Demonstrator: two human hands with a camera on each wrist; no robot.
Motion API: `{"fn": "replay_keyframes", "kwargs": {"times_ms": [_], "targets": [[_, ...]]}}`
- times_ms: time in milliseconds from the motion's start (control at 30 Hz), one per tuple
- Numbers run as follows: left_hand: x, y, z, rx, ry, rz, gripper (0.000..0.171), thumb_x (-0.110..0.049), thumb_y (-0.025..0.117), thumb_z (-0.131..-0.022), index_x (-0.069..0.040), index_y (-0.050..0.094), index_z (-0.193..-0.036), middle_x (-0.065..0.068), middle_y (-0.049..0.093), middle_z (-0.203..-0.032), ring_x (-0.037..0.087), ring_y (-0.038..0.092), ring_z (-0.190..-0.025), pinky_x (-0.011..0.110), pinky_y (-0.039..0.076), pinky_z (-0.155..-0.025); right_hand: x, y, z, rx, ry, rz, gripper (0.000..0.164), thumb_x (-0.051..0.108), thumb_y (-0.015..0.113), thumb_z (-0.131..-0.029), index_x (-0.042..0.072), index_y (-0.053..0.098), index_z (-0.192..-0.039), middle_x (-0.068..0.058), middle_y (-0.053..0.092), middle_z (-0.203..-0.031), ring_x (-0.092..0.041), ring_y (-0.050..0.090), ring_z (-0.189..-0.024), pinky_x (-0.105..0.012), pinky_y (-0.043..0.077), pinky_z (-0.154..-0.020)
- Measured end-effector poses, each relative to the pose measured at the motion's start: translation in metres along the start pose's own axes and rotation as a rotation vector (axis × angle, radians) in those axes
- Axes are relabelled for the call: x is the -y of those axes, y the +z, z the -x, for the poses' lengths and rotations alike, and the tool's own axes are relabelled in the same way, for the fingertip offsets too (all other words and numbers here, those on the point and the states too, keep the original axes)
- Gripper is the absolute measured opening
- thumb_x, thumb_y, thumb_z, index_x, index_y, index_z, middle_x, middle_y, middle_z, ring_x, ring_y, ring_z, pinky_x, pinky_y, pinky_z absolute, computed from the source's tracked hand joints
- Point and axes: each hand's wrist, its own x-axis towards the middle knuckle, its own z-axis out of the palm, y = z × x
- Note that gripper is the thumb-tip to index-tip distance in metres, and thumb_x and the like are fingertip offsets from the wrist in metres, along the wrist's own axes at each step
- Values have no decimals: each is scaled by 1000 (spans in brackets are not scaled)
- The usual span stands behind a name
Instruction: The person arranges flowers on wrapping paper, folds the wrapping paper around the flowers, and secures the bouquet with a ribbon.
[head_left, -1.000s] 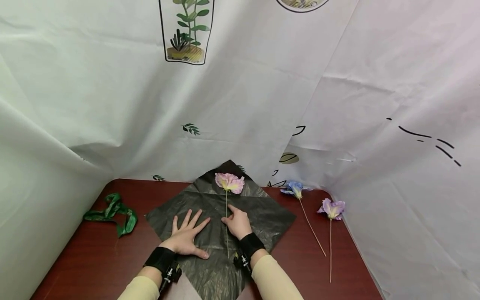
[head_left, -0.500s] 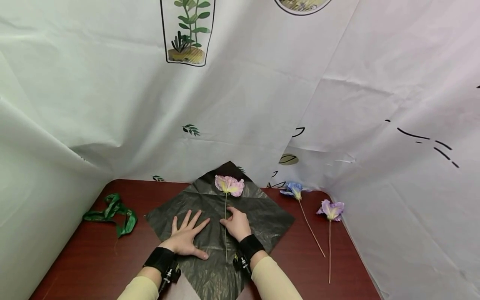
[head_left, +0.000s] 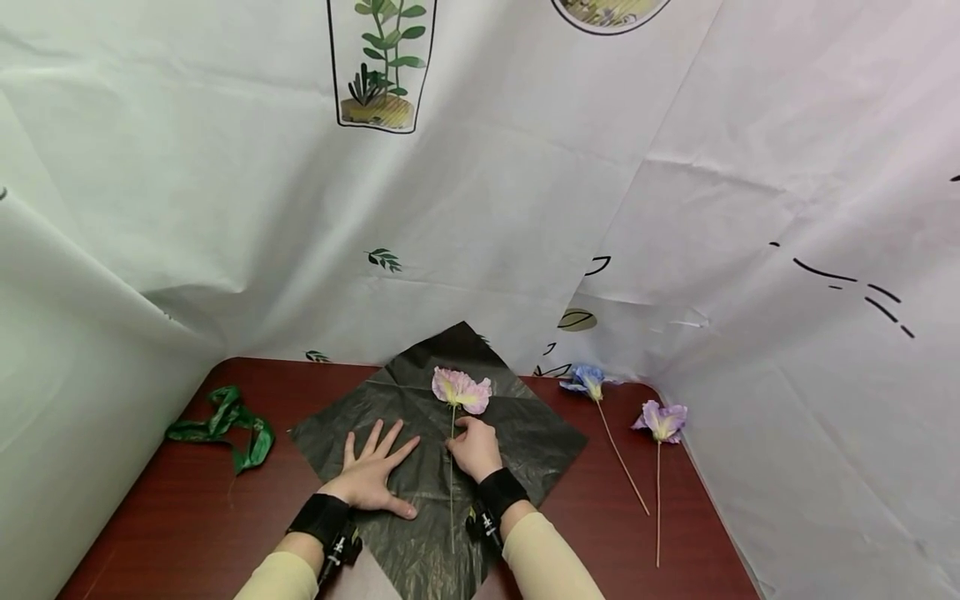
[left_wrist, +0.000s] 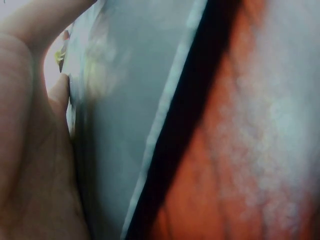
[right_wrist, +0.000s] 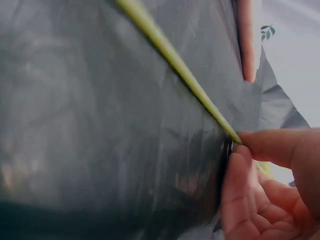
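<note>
Centrally, the black sheet (head_left: 528, 429) lies as a diamond on the red-brown table (head_left: 180, 517) and serves as the reference for all positions below. The pink flower (head_left: 462, 390) rests over the middle of the sheet, bloom toward the far corner, stem running toward the near corner. The right hand (head_left: 476, 450), at the middle of the sheet, pinches this stem between thumb and finger just below the bloom; the right wrist view shows the grip directly. The left hand (head_left: 369, 482) grasps nothing: it rests palm down on the left half of the sheet, fingers spread. A black band (head_left: 320, 518) encircles the left wrist.

Left of the sheet, well apart from its left corner, lies a crumpled green ribbon (head_left: 223, 421). Right of the sheet, the blue flower (head_left: 588, 382) has its bloom beyond the right corner and its stem slanting past it. Farther right of the sheet lies the purple flower (head_left: 663, 422). Behind the sheet hangs a white printed cloth (head_left: 480, 200).
</note>
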Motion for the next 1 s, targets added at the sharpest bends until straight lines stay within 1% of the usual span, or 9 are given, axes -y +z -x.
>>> {"fn": "replay_keyframes", "kwargs": {"times_ms": [167, 267, 367, 500, 567, 667, 833, 900, 1000], "targets": [[-2, 1, 3, 45, -32, -12, 135, -89, 85, -69, -24, 36, -177, 15, 6, -187, 51, -13, -169, 82, -24, -118, -9, 9, -9, -111, -24, -13, 29, 18, 85, -95, 7, 81, -122, 14, 67, -75, -6, 62, -64, -37, 57, -65], [-4, 2, 2, 68, -32, -3, 135, -89, 85, -70, -24, 35, -177, 14, 3, -187, 49, -16, -168, 81, -25, -117, -2, 6, -13, -170, -34, -28, 28, 18, 85, -97, 8, 80, -123, 14, 67, -75, -5, 62, -63, -36, 56, -64], [-4, 4, -1, 56, -12, 7, 134, -87, 86, -70, -24, 36, -177, 14, 4, -187, 50, -15, -168, 82, -25, -117, 10, -3, -14, -207, -55, -43, 27, 13, 83, -99, 5, 78, -124, 7, 69, -76, -11, 64, -63, -39, 56, -63], [-3, 5, -5, 52, -2, -7, 134, -88, 86, -70, -26, 35, -177, 13, 4, -187, 49, -14, -169, 82, -25, -118, 29, -17, -7, -176, -31, -55, 25, 7, 84, -97, -1, 76, -120, -3, 73, -77, -20, 68, -65, -45, 58, -66], [-2, 6, -5, 61, -6, -13, 134, -89, 85, -70, -28, 34, -178, 11, 2, -188, 48, -15, -169, 81, -25, -118, 36, -22, -2, -144, 6, -49, 24, 9, 86, -96, 0, 76, -116, -2, 73, -77, -20, 69, -66, -44, 59, -67], [-1, 6, -4, 62, -13, -9, 134, -89, 85, -70, -27, 34, -177, 11, 2, -188, 48, -15, -169, 81, -25, -118, 34, -20, -3, -125, 52, -56, 20, 13, 88, -96, 4, 77, -110, 1, 72, -75, -17, 68, -67, -41, 57, -67], [0, 4, -1, 49, -25, -5, 134, -88, 87, -69, -26, 36, -177, 12, 5, -187, 49, -13, -169, 81, -24, -118, 24, -13, -8, -131, 17, -55, 18, 18, 90, -94, 7, 77, -99, 3, 71, -74, -15, 65, -64, -37, 54, -61], [1, 4, 0, 50, -30, -11, 134, -88, 86, -69, -26, 36, -177, 12, 5, -187, 48, -13, -169, 81, -24, -118, 21, -10, -9, -127, -3, -37, 18, 19, 90, -94, 7, 77, -98, 2, 71, -74, -15, 65, -63, -37, 54, -59], [3, 5, -1, 48, -26, -9, 133, -87, 86, -70, -25, 37, -176, 14, 6, -187, 49, -12, -169, 82, -24, -118, 18, -6, -10, -123, -1, -29, 17, 20, 90, -94, 7, 79, -97, 4, 69, -74, -14, 64, -63, -37, 54, -61]]}}
